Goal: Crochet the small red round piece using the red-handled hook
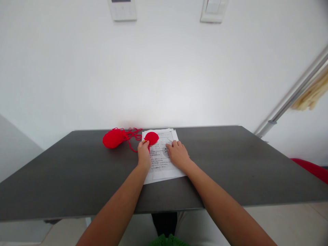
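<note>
Judged step: consulting the pattern, with the left hand [144,154] pinching the edge of the red crocheted disc [151,138] on the printed sheet [164,172] at the far middle of the desk [230,164], the right hand [178,154] released, flat on the text; further stitching calls for freeing that hand.

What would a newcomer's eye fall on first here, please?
The red yarn ball stands out far back on the dark table, strands trailing to a red round piece on the printed sheets. The left hand touches that piece; the right hand rests on the sheets.
</note>
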Available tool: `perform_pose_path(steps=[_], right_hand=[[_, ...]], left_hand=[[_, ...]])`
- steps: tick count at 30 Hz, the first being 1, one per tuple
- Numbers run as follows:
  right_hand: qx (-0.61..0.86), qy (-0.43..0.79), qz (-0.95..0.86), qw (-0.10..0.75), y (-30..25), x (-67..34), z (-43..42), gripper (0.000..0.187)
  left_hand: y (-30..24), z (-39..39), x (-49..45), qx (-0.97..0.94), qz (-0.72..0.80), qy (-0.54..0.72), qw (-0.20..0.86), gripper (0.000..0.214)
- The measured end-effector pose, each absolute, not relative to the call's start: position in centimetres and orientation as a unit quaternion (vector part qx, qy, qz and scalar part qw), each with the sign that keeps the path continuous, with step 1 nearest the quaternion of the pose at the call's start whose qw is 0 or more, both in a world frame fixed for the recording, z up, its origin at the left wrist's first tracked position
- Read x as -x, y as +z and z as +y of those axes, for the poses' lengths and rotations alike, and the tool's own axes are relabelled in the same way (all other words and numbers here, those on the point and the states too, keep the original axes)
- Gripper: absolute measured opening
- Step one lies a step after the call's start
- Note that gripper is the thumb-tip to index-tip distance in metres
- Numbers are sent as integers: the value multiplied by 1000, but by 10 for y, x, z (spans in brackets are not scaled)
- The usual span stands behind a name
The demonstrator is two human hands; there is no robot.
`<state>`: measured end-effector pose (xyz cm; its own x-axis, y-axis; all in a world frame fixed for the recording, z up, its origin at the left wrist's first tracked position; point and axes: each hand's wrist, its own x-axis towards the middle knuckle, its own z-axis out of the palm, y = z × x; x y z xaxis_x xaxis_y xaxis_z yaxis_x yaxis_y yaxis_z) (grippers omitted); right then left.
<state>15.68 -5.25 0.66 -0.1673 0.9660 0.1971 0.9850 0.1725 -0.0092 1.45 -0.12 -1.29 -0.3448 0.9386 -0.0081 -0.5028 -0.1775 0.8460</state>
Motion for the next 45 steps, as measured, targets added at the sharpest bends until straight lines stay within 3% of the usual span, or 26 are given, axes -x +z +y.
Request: perform_pose_path(steps=[45], right_hand=[[633,-31,-760,143,5,-157,-52,32]], left_hand=[[-4,-7,-13,-303,403,672,543,16]])
